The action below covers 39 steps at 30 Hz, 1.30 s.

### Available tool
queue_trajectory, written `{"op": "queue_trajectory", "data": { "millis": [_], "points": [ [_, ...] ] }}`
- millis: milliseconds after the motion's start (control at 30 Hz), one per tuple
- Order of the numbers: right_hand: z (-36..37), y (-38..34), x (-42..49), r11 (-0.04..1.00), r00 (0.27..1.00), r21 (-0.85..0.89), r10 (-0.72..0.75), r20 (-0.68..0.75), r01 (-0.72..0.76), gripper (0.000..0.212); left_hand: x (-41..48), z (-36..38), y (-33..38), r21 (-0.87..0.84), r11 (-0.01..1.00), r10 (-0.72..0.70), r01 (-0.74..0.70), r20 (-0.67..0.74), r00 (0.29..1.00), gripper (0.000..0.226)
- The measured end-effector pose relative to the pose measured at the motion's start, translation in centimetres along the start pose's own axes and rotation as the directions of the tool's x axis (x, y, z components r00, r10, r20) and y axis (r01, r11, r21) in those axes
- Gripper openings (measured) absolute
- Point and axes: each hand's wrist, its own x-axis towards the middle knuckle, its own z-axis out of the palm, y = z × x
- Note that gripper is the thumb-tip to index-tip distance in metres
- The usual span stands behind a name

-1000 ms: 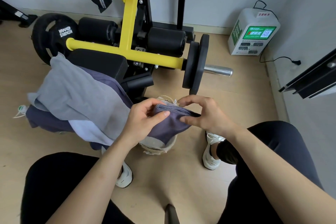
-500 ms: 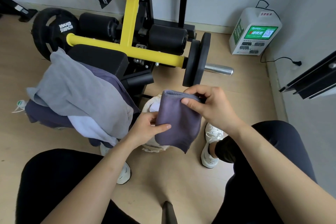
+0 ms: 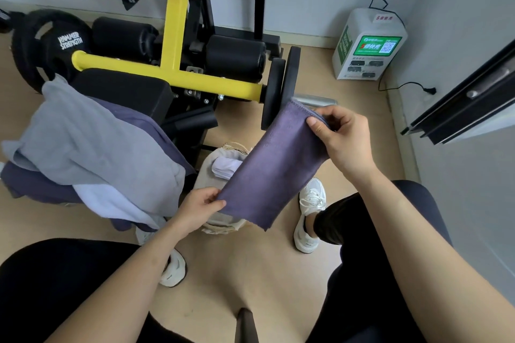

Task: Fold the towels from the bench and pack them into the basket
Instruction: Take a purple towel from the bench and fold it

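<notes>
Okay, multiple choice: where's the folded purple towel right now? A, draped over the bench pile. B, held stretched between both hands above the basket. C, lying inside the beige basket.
B: the folded purple towel is pinched by the left hand and right hand above the beige fabric basket.

Readable text in the gym corner
"HAMMER STRENGTH" is printed in white on the black weight plate (image 3: 53,44). A QR code and Chinese characters, too small to be read, are carried on the white box's (image 3: 367,44) green label.
</notes>
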Motion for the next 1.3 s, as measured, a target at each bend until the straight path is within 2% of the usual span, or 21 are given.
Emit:
{"op": "queue_trajectory", "data": {
  "millis": [100, 200, 300, 533, 733, 900, 1133, 1233, 1300],
  "points": [
    [-0.2, 1.6, 0.6, 0.996, 0.997, -0.069, 0.054, -0.06, -0.058, 0.006, -0.1, -0.7, 0.7, -0.187, 0.98, -0.084, 0.067, -0.083, 0.993, 0.019],
    [-0.1, 2.9, 0.7, 0.986, 0.991, -0.127, 0.097, -0.097, -0.109, 0.005, -0.6, -1.5, 2.3, -0.408, 0.911, -0.133, 0.057, -0.16, 0.978, 0.014],
    [0.3, 3.5, 0.2, 0.976, 0.985, -0.153, 0.143, -0.101, -0.158, 0.007, -1.1, -2.0, 4.1, -0.49, 0.871, -0.156, 0.031, -0.216, 0.964, 0.011],
    [2.4, 3.2, -1.7, 0.977, 0.991, -0.165, 0.137, 0.001, -0.135, 0.013, -1.7, -2.4, 6.8, -0.549, 0.836, -0.136, 0.02, -0.171, 0.976, 0.014],
    [5.7, 2.7, -3.7, 0.992, 0.974, -0.095, 0.097, 0.207, -0.078, 0.018, -2.2, -1.1, 7.4, -0.563, 0.826, -0.117, 0.006, -0.16, 0.98, 0.02],
    [8.2, 2.2, -5.7, 0.998, 0.943, -0.068, 0.039, 0.329, -0.018, 0.02, -2.8, 0.3, 8.5, -0.588, 0.809, -0.106, -0.02, -0.18, 0.978, 0.025],
    [9.6, 1.8, -7.2, 1.0, 0.902, 0.004, 0.012, 0.432, -0.016, 0.03, -3.5, 0.9, 9.5, -0.636, 0.769, -0.035, -0.064, -0.143, 0.989, 0.023],
    [9.7, 1.7, -7.4, 0.998, 0.861, 0.057, -0.046, 0.506, 0.019, 0.035, -3.5, 0.8, 9.3, -0.59, 0.8, -0.006, -0.103, -0.18, 0.984, 0.027],
    [9.6, 1.7, -7.4, 0.994, 0.837, 0.113, -0.05, 0.545, -0.014, 0.037, -3.3, 0.7, 9.0, -0.541, 0.83, 0.016, -0.134, -0.218, 0.976, 0.027]
  ]
}}
